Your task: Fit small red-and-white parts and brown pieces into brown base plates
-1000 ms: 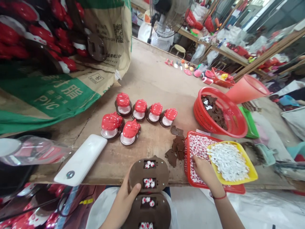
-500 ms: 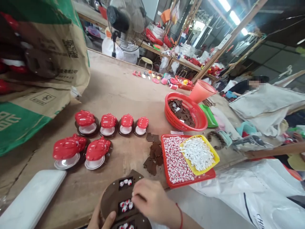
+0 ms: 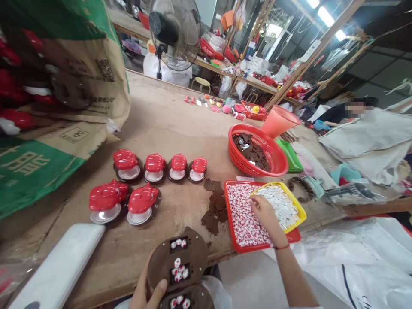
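Observation:
My left hand (image 3: 148, 293) grips the lower edge of a brown oval plate (image 3: 178, 262) at the table's near edge. The plate has rectangular slots holding small red-and-white pieces. A second brown plate (image 3: 186, 300) lies just under it. My right hand (image 3: 262, 211) reaches into the red tray (image 3: 234, 231) of red-and-white pieces, fingers curled down among them, beside the yellow tray (image 3: 294, 201) of white pieces. What the fingers hold is hidden.
Several red-topped toys (image 3: 141, 201) stand in two rows mid-table. Brown flat parts (image 3: 214, 206) lie loose by the tray. A red basket (image 3: 257, 150) of brown parts, an orange bucket (image 3: 278, 121), a white slab (image 3: 61, 266), a big sack (image 3: 58, 107) and a fan (image 3: 175, 30) surround the spot. A person sits far right.
My right hand has left the brown plate and gone right into the red tray. The view has shifted slightly; the left hand still holds the plate.

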`<control>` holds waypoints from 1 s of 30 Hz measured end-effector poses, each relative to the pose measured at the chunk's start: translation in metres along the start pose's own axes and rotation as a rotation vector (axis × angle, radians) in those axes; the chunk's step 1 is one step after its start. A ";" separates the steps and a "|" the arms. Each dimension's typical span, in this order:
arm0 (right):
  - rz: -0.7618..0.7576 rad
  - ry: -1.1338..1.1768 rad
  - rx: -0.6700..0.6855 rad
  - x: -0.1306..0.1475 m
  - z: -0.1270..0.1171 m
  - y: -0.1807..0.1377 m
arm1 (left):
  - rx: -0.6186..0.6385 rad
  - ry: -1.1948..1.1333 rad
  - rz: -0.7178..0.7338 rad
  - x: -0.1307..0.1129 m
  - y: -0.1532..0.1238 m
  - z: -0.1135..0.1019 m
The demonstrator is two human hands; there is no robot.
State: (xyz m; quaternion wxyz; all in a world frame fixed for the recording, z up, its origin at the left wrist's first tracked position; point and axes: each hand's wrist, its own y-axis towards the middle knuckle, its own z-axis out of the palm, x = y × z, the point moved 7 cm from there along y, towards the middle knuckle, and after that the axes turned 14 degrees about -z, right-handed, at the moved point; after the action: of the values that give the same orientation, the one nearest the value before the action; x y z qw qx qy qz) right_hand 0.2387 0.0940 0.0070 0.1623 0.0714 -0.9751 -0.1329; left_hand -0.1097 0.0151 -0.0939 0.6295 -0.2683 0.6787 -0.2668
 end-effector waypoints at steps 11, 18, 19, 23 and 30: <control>-0.085 -0.363 0.188 -0.024 0.019 -0.018 | 0.090 -0.030 -0.003 -0.007 -0.028 0.005; -0.135 -0.424 0.009 -0.001 0.004 -0.011 | 0.144 -0.090 -0.026 -0.009 -0.030 0.009; -0.131 -0.371 -0.032 0.007 0.000 -0.008 | 0.152 -0.105 -0.022 -0.009 -0.031 0.010; -0.155 -0.037 -0.013 0.056 0.017 0.016 | 0.168 -0.161 0.001 -0.009 -0.033 0.011; -0.110 -0.026 0.409 0.112 0.143 0.074 | 0.171 -0.179 0.013 -0.006 -0.028 0.009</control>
State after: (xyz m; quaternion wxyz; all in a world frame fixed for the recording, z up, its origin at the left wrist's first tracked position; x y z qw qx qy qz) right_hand 0.0790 0.1777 -0.0699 0.1243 0.1540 -0.9785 0.0580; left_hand -0.1000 -0.0011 -0.0708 0.7099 -0.2320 0.5963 -0.2943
